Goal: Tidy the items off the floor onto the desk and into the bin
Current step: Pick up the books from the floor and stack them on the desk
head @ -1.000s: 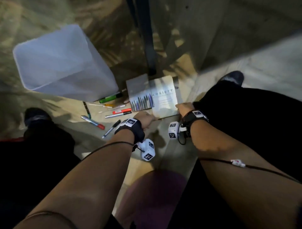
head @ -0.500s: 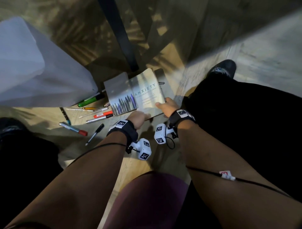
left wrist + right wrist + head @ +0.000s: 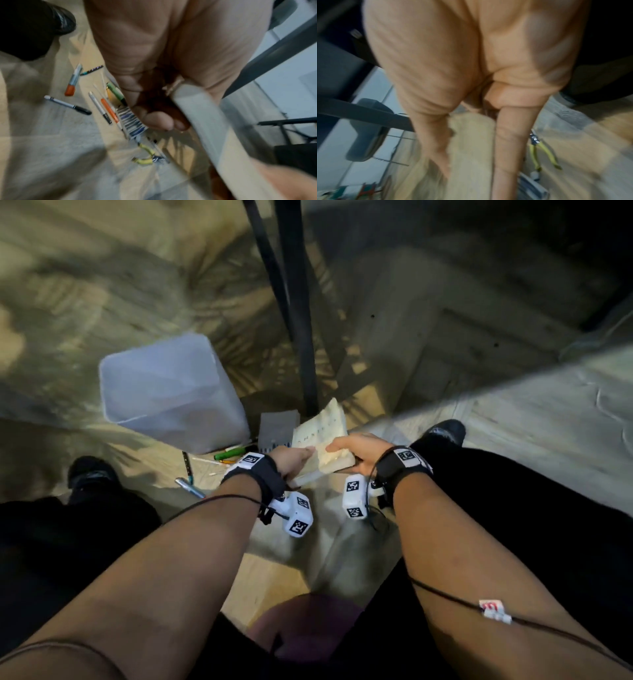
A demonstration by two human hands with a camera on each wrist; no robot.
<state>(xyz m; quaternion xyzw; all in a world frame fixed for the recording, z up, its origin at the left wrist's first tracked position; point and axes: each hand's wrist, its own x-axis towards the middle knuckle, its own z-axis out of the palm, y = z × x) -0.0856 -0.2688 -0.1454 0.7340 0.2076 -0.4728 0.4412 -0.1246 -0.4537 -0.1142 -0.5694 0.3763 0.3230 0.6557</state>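
Observation:
Both hands hold a cream book (image 3: 322, 433) a little above the floor, tilted up. My left hand (image 3: 294, 462) grips its near left edge, fingers curled under the book (image 3: 197, 115). My right hand (image 3: 356, 446) holds the near right corner, thumb on top, fingers stretched along the book (image 3: 471, 142). A grey pack of pens (image 3: 277, 428) lies flat on the floor just left of the book. Several loose pens and markers (image 3: 233, 454) lie in front of the translucent bin (image 3: 164, 392). Yellow-handled pliers (image 3: 145, 155) lie on the floor under the book.
A black desk leg (image 3: 298, 302) rises right behind the book. My shoes (image 3: 90, 474) and dark trouser legs flank the spot on both sides. A black chair base (image 3: 364, 128) stands off to one side in the right wrist view.
The book has come up off the floor in both hands and now tilts, leaving the grey pen pack behind. The head view has swung, bringing the bin further into view.

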